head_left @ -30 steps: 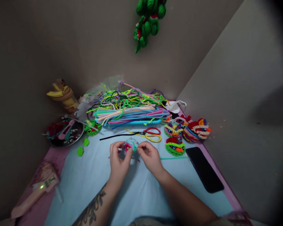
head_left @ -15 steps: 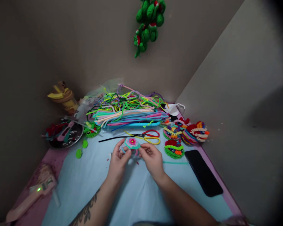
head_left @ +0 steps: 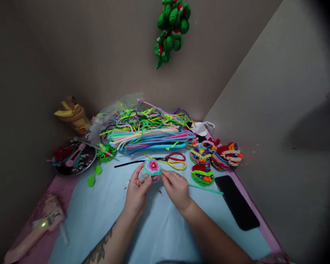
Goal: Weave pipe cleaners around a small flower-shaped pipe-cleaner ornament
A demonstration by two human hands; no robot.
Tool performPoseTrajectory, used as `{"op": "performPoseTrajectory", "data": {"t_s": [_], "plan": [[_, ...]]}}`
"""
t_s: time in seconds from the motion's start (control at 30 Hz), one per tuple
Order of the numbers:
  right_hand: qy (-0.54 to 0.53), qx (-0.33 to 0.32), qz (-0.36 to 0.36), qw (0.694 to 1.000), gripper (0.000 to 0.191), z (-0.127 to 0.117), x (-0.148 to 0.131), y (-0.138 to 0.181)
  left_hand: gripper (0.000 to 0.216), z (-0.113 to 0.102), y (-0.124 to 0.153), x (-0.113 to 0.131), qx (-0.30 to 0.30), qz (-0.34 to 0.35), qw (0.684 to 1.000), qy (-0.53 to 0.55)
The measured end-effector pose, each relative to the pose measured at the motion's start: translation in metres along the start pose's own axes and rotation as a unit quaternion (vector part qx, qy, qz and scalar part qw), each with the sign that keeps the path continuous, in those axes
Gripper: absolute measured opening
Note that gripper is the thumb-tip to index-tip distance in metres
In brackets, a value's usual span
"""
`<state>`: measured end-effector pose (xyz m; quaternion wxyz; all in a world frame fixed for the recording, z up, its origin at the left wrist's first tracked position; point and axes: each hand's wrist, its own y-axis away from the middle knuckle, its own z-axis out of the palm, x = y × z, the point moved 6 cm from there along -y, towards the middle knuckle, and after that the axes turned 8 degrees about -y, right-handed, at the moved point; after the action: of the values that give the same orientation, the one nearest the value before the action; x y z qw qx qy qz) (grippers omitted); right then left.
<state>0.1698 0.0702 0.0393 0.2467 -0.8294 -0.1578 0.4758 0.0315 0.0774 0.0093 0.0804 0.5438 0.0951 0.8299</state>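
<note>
Between my hands is a small round piece coiled from pipe cleaners (head_left: 152,167), with a pink flower shape and yellow dot at its middle and a teal rim. My left hand (head_left: 137,189) grips its left and lower edge, fingers curled beneath. Thumb and fingers of my right hand (head_left: 176,187) pinch the teal pipe cleaner at the right rim. A length of this teal pipe cleaner (head_left: 206,189) sticks out past my right hand toward the phone. Just beyond the piece lie scissors (head_left: 176,160) with red and yellow handles and a black pipe cleaner (head_left: 129,163).
A blue tray (head_left: 154,149) heaped with pipe cleaners stands at the back. Several colourful finished pieces (head_left: 202,174) and a black phone (head_left: 237,202) lie right. A pink glue gun (head_left: 34,231) and a metal bowl (head_left: 92,161) are left. Green ornaments (head_left: 172,33) hang above.
The round piece has tilted more toward me, showing more of its face. My right hand has turned slightly, and the teal tail now slants and reaches the phone's edge.
</note>
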Motion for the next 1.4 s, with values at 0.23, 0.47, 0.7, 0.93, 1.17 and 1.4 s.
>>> {"op": "performPoseTrajectory", "data": {"t_s": [0.23,0.47,0.7,0.93,1.17,1.4], "plan": [[-0.035,0.018,0.074,0.996,0.012,-0.003,0.005,-0.001,0.069,0.0,0.0,-0.001,-0.001,0.004,1.0,0.011],[-0.109,0.028,0.124,0.986,0.008,-0.004,0.003,-0.004,0.069,-0.002,-0.001,0.002,0.009,0.021,0.999,-0.026],[-0.106,-0.007,0.094,0.99,0.013,-0.005,0.0,-0.005,0.063,-0.001,0.0,-0.001,-0.014,0.016,1.0,-0.016],[-0.12,-0.005,0.084,0.989,0.015,-0.004,-0.004,-0.004,0.064,0.001,0.0,-0.004,-0.033,-0.013,0.999,0.003],[-0.155,0.003,0.137,0.978,0.009,-0.004,0.006,-0.004,0.062,-0.006,-0.004,0.001,-0.006,0.035,0.999,-0.001],[-0.14,-0.032,0.155,0.977,0.014,-0.001,0.006,-0.007,0.063,-0.004,-0.004,0.002,-0.014,0.029,0.999,0.021]]}}
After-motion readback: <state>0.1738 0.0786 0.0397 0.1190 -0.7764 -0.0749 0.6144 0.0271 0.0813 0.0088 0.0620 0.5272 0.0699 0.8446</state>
